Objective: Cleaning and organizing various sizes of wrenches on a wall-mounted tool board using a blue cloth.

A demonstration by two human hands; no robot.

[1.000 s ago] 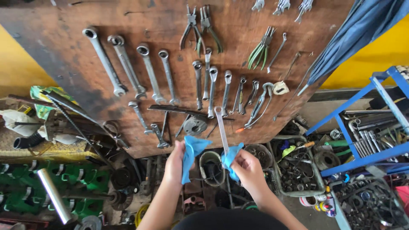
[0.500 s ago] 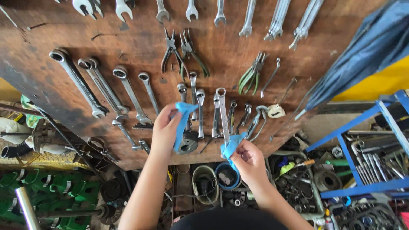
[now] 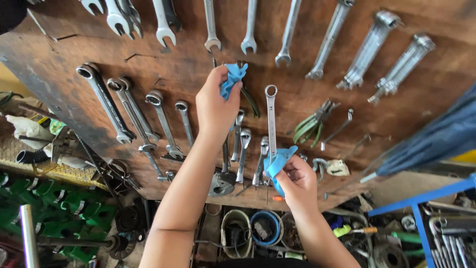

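Left hand [image 3: 215, 106] risen, pinching cloth [image 3: 232, 78] | right hand [image 3: 296, 182] gripping spanner [image 3: 271, 124] base

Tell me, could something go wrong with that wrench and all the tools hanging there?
Maybe. The right hand holds the wrench only by its bottom end, through a blue cloth, so it might slip and drop. The left hand presses another cloth on hanging pliers, which could get knocked off the wooden board.

Wrenches [image 3: 158, 124] hang on the board [image 3: 59, 54] at left of centre, more along the top. The left hand [image 3: 214, 106] is at centre, the right hand [image 3: 296, 181] lower right of it, holding a wrench [image 3: 270, 119]. Bins [image 3: 267, 228] sit below the board.
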